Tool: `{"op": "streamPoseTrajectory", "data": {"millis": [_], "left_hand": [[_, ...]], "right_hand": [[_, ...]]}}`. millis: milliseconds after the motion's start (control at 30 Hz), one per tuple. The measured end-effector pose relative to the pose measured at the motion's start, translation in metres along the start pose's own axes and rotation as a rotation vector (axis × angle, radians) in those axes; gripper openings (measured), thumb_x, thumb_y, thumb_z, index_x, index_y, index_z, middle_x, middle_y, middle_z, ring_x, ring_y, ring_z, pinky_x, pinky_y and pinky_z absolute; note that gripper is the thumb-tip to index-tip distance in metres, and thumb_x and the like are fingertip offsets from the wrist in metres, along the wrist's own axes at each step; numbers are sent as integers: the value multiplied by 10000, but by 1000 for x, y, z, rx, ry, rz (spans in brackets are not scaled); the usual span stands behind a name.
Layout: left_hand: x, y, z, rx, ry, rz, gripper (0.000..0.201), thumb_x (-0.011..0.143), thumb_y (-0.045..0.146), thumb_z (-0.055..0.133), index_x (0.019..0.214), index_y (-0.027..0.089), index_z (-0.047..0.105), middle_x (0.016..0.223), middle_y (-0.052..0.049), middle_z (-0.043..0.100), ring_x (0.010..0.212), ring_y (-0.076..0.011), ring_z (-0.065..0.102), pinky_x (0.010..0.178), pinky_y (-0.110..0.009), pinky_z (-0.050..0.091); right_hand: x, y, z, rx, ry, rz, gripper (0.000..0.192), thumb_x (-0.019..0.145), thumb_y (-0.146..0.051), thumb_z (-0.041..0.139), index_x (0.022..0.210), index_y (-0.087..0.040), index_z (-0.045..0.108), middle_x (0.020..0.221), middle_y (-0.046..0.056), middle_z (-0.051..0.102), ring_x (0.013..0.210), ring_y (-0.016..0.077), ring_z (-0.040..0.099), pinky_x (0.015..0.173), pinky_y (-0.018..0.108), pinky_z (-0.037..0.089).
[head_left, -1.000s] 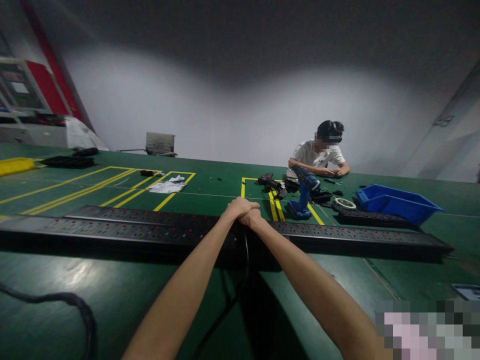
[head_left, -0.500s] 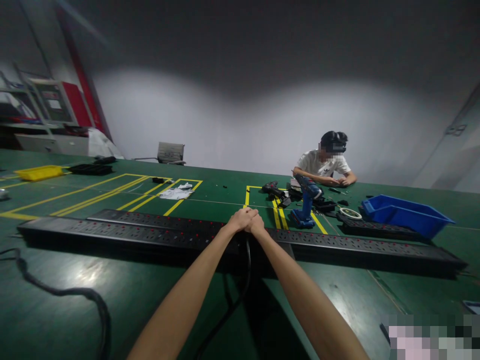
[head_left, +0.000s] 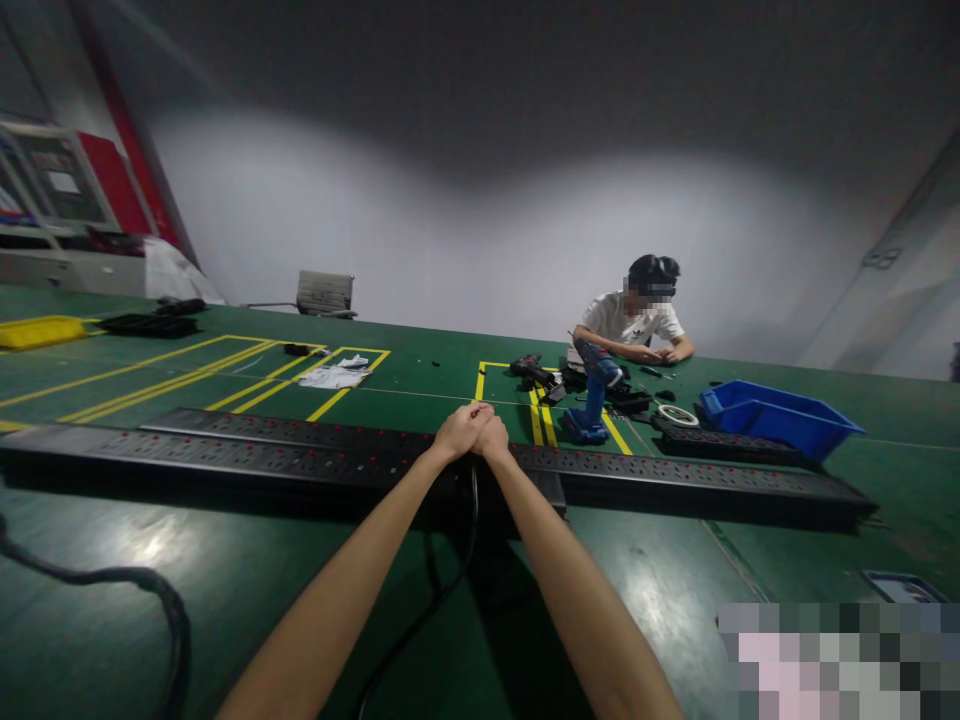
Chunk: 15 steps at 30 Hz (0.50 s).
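Both my arms reach forward over a green table [head_left: 225, 560]. My left hand [head_left: 456, 432] and my right hand [head_left: 491, 437] are pressed together just above a long black power strip [head_left: 225, 462] that lies across the table, at the spot where a second long black power strip [head_left: 697, 480] begins. The fingers of both hands are curled. Whether they grip the strip or something small is hidden by the hands themselves. A black cable [head_left: 442, 590] runs from under the hands toward me.
A person in a white shirt [head_left: 634, 318] works at the far side beside a blue drill [head_left: 589, 395], a blue bin [head_left: 780, 418] and a tape roll [head_left: 675, 413]. Yellow floor-tape lines [head_left: 225, 375], a yellow tray [head_left: 34, 332], white papers [head_left: 334, 374] and a thick black cable [head_left: 150, 600] are at the left.
My hands stay clasped at the same spot on the strips. The view has shifted a little, and the person opposite keeps working.
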<state>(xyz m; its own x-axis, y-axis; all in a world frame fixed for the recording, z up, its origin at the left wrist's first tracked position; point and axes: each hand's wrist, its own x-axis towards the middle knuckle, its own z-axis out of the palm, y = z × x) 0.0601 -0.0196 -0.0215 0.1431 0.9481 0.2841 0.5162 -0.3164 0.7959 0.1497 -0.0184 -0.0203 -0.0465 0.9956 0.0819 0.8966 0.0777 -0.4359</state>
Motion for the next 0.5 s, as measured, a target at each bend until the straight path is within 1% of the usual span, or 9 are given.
{"op": "streamPoseTrajectory", "data": {"millis": [133, 233, 333, 433, 500], "left_hand": [[1, -1, -4, 44, -62, 55, 446, 875, 497, 441, 1144, 214, 656, 1167, -60, 667, 1055, -215, 608, 954, -313, 431], [-6, 2, -10, 146, -77, 94, 481, 898, 526, 394, 1200, 229, 624, 1204, -61, 647, 1085, -210, 592, 965, -311, 420], [-19, 7, -19, 246, -116, 149, 523, 920, 560, 323, 1240, 247, 592, 1231, -60, 633, 1108, -219, 581, 964, -315, 414], [-31, 11, -27, 353, -153, 198, 538, 933, 565, 278, 1273, 262, 564, 1244, -59, 625, 1122, -233, 574, 966, -330, 402], [-36, 11, -29, 425, -147, 201, 537, 946, 546, 243, 1257, 260, 574, 1224, -67, 635, 1111, -240, 580, 955, -339, 399]], "right_hand": [[-4, -1, -6, 34, -21, -39, 399, 895, -292, 455, 1209, -86, 592, 1102, 199, 654, 1013, 280, 627, 801, 326, 482], [-11, -2, -13, -55, -24, -139, 389, 894, -298, 450, 1210, -122, 592, 1124, 176, 650, 1014, 274, 619, 828, 355, 456], [-23, 0, -21, -170, -11, -226, 377, 881, -298, 452, 1211, -178, 591, 1145, 147, 648, 1056, 288, 595, 903, 427, 403], [-35, 9, -31, -248, -7, -299, 365, 904, -330, 411, 1192, -207, 599, 1127, 137, 658, 1062, 293, 587, 926, 464, 357], [-42, 20, -37, -275, 25, -277, 391, 941, -366, 336, 1133, -189, 627, 1092, 153, 667, 1042, 296, 593, 923, 474, 339]]}}
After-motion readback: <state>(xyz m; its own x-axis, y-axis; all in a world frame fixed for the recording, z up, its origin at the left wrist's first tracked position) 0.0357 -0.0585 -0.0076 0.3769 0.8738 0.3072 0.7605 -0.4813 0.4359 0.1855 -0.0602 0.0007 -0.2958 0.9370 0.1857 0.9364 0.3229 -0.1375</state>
